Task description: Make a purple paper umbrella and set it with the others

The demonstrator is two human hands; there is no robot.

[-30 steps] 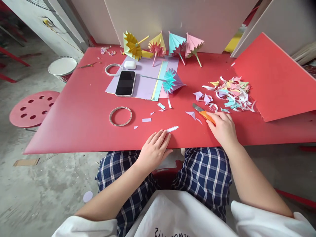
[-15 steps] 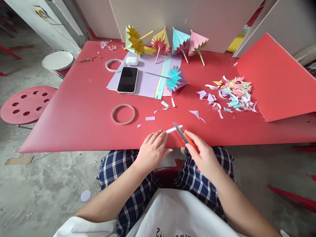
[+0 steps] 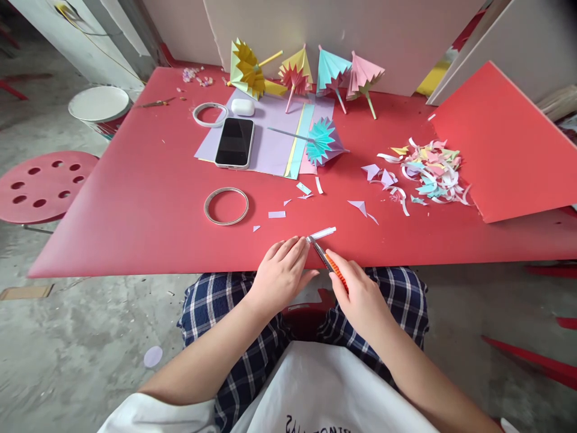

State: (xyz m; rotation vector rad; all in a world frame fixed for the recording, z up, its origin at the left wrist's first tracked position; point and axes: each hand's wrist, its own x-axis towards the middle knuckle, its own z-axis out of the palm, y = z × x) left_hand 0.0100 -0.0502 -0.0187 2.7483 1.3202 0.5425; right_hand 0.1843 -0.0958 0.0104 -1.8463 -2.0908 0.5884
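Note:
My left hand (image 3: 283,269) lies flat near the table's front edge, its fingers stretched out over the near end of a narrow white strip (image 3: 323,233). The strip's other end sticks out to the right of the fingertips. In my right hand (image 3: 358,294) is an orange box cutter (image 3: 337,272), fingers wrapped round its handle. Its blade tip meets the strip right beside my left fingertips. Small lilac paper scraps (image 3: 276,214) lie just beyond the hands.
Folded paper umbrellas (image 3: 333,66) lean along the back wall. A phone (image 3: 234,142) rests on lilac paper sheets (image 3: 270,144), near a tape roll (image 3: 226,206). Paper shavings (image 3: 435,171) are heaped at right beside a tilted red board (image 3: 509,144).
My right hand has moved left and slightly down, bringing the blade from above the strip's middle to beside my left fingertips. The left hand stays on the strip.

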